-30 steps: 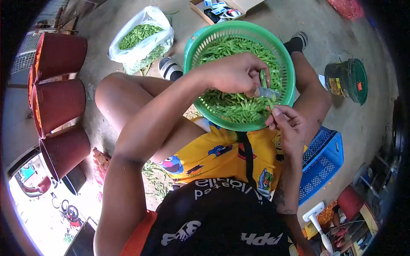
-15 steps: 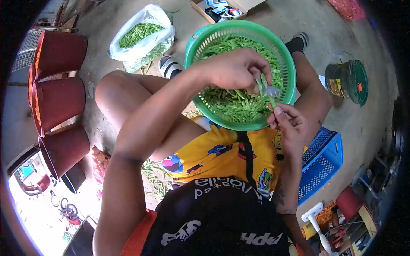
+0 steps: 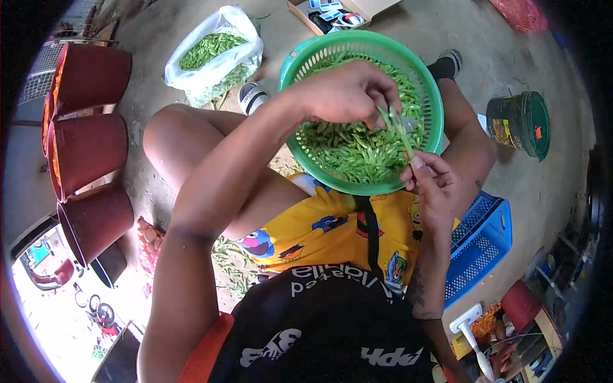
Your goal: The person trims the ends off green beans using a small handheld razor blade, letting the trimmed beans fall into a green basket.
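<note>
My left hand (image 3: 354, 92) is bent over the green basket (image 3: 436, 115), its fingers curled at the top ends of slim green pods; what it grips is hidden. Near the basket's front right rim, my right hand (image 3: 434, 182) pinches the lower end of slim green pods (image 3: 403, 135) between thumb and fingers. They point up toward my left hand. A small greyish, shiny item beside them is too unclear to name. Many loose green pods (image 3: 357, 153) lie in the basket, between my legs.
A white plastic bag (image 3: 182, 73) of green pods stands at the upper left. Dark red buckets (image 3: 92, 150) line the left side. A cardboard box (image 3: 303, 16) lies ahead; a dark bucket (image 3: 514, 121) and blue crate (image 3: 482, 255) are on the right.
My left hand has shifted slightly left and up, a little away from my right hand. The pods between the hands now lean more to the left at their top.
</note>
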Tool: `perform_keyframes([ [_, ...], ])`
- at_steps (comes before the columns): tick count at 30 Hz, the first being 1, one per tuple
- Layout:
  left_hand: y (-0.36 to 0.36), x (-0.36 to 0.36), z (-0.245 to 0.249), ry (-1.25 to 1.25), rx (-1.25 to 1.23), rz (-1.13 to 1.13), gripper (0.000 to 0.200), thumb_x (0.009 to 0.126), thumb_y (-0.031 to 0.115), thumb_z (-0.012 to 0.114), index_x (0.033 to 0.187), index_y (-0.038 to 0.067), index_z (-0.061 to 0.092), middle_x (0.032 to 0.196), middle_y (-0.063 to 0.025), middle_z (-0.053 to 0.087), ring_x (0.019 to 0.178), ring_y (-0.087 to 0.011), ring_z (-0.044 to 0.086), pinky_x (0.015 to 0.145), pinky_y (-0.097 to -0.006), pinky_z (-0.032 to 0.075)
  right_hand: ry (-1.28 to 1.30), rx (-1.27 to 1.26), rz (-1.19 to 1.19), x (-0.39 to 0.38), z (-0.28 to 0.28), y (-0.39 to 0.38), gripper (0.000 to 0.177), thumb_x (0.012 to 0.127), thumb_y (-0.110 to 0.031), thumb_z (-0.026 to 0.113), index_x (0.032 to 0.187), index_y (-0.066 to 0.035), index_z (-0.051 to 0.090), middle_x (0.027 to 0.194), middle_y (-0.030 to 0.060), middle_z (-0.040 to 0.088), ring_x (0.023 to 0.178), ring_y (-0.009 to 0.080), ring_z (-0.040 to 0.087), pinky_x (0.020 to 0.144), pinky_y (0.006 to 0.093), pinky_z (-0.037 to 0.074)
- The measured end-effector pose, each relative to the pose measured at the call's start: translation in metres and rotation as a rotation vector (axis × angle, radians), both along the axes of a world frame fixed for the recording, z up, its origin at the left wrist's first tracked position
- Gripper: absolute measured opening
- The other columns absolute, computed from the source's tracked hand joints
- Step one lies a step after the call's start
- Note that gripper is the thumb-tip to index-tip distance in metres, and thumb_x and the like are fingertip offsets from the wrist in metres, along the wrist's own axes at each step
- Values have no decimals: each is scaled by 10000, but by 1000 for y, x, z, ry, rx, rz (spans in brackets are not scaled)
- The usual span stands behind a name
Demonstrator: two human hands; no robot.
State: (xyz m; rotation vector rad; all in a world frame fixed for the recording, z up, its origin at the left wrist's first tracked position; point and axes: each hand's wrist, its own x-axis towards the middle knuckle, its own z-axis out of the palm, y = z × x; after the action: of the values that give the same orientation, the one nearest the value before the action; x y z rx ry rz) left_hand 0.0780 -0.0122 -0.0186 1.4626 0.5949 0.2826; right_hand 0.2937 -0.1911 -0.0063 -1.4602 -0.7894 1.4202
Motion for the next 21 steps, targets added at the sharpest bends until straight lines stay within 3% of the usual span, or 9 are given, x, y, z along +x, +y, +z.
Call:
perform_keyframes([
  [10,18,-12,5,46,-57,76,356,835,-72,738,1184,-11,701,968,-39,737,904,-110,706,809,-263,563,7,21,8,7,-4,-2,234,1061,-123,678,1190,64,732,852,85,738,714,104,624,680,237,498],
  [15,-14,9,24,96,-23,-133,396,844,-62,726,1234,-7,680,920,-36,744,904,-109,705,809,-245,559,29,41,9,3,-10,1,235,1058,-124,682,1189,66,730,858,92,744,718,107,631,681,237,502],
  [18,-8,10,10,6,-114,-149,377,849,-74,722,1219,-9,687,943,-37,742,917,-111,706,826,-253,567,43,61,5,0,-6,1,235,1053,-123,688,1188,66,729,861,95,747,721,108,634,682,237,504],
  [21,7,-3,3,19,-54,-60,354,854,-87,720,1199,-18,688,998,-58,744,926,-119,711,841,-268,582,34,67,5,3,-4,1,231,1049,-115,691,1187,67,729,865,97,750,726,109,636,688,240,507],
])
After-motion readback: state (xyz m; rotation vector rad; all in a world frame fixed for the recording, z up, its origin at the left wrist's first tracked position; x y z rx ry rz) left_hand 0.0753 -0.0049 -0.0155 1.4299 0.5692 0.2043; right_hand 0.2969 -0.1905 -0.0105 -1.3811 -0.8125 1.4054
